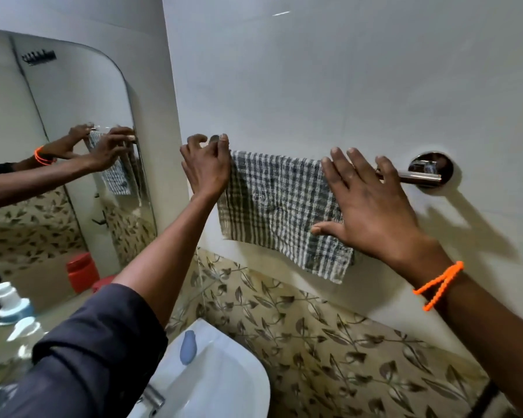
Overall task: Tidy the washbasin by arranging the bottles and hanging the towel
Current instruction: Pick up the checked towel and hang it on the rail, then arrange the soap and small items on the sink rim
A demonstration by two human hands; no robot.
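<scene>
A grey and white checked towel [278, 206] hangs over a chrome towel bar [417, 178] on the white wall. My left hand [207, 168] pinches the towel's upper left corner at the bar's left end. My right hand [372, 206] lies flat on the towel's right side with its fingers spread, fingertips over the bar. The bar's right mount [432, 168] shows; most of the bar is hidden under the towel and my hands. Below at the left, a red-lidded jar [103, 283] and a pump bottle [24, 327] stand by the mirror.
A white washbasin [224, 381] with a blue soap bar [188, 346] and a chrome tap [153, 398] sits below my left arm. A mirror [58, 146] covers the left wall and reflects my hands. Leaf-patterned tiles [329, 342] run under the white wall.
</scene>
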